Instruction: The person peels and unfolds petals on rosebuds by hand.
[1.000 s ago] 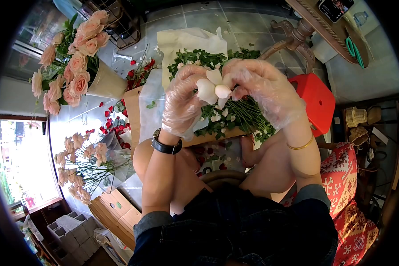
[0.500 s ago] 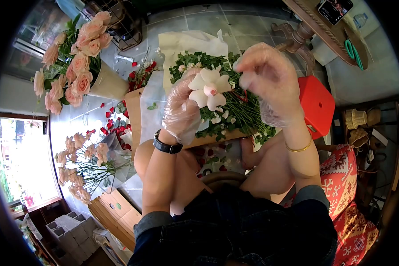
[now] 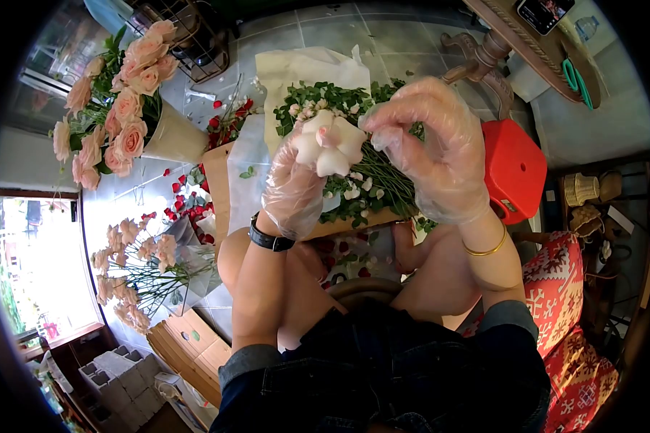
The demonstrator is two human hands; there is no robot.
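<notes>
A pale flower (image 3: 328, 142) with folded-back white petals and a pinkish centre faces up from my left hand (image 3: 294, 184), whose gloved fingers are closed round its base. My right hand (image 3: 433, 148), also in a clear plastic glove, is just right of the flower. Its thumb and index fingertips come together near the petals; whatever lies between them is too small to make out. Beneath both hands lies a bunch of green-leaved stems (image 3: 393, 180) with small pale blooms, on brown and white paper (image 3: 314, 66).
Pink roses (image 3: 128, 105) fill a pale bucket (image 3: 175, 135) at upper left, with more roses (image 3: 126, 249) lower down. Red petals (image 3: 184, 198) litter the tiles. A red stool (image 3: 514, 172) stands at right, below a wooden table (image 3: 516, 45) holding a phone (image 3: 545, 14).
The flower has turned and its petals now spread open. My right hand moved off it to the right, then came partly back towards it. My left hand has kept its hold.
</notes>
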